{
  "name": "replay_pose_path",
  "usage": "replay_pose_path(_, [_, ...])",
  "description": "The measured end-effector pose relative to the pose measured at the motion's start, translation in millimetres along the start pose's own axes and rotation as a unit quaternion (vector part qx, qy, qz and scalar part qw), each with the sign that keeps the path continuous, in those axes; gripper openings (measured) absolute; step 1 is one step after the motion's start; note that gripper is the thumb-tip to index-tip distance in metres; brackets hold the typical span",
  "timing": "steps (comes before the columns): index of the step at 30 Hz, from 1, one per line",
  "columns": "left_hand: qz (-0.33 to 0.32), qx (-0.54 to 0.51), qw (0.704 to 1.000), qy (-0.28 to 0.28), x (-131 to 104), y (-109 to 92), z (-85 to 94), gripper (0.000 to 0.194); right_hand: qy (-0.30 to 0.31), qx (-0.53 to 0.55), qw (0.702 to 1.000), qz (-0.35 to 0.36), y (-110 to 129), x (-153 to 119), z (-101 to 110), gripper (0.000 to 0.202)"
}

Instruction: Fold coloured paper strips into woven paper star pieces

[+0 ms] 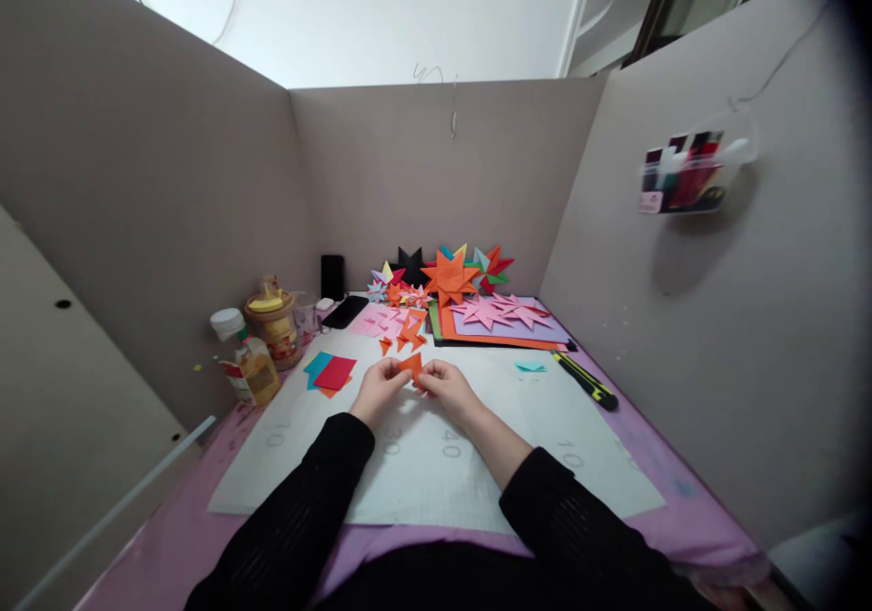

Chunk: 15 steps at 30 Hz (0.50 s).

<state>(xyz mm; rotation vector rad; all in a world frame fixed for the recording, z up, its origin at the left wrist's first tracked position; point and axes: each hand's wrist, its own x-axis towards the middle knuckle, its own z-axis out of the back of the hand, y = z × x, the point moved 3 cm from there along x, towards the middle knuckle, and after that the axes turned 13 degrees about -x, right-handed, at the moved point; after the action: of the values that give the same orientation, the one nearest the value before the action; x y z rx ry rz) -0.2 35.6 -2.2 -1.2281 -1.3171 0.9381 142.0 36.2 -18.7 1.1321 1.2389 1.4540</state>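
Both hands meet over the middle of the white sheet (pixel 422 493). Between them is a small piece of orange paper (pixel 412 366), pinched at its left side by my left hand (pixel 381 389) and at its right side by my right hand (pixel 446 389). Just beyond the fingers lie small folded orange pieces (pixel 411 331), with pink folded pieces (pixel 381 320) to their left. Red paper (pixel 336 373), blue paper (pixel 316 366) and a bit of orange overlap left of my left hand. A folded turquoise piece (pixel 530 368) rests to the right.
Folded paper stars (pixel 450 275) stand along the back panel. Pink stars (pixel 482 311) lie on stacked coloured sheets. A black-and-yellow cutter (pixel 586 380) is at the right edge. Bottles (pixel 257 366), a jar (pixel 273 325) and phones (pixel 345 312) stand or lie at left.
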Motion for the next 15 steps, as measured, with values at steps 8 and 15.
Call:
replay_pose_path(8, [0.030,-0.041,0.996,0.078,-3.4,3.1,-10.8,0.030,-0.036,-0.011,0.999,0.033,3.2,3.1,5.4,0.013])
replay_pose_path(15, [0.059,-0.069,0.996,0.024,-1.0,2.3,-5.5,0.026,-0.031,-0.071,0.992,0.096,9.3,0.8,6.1,0.017])
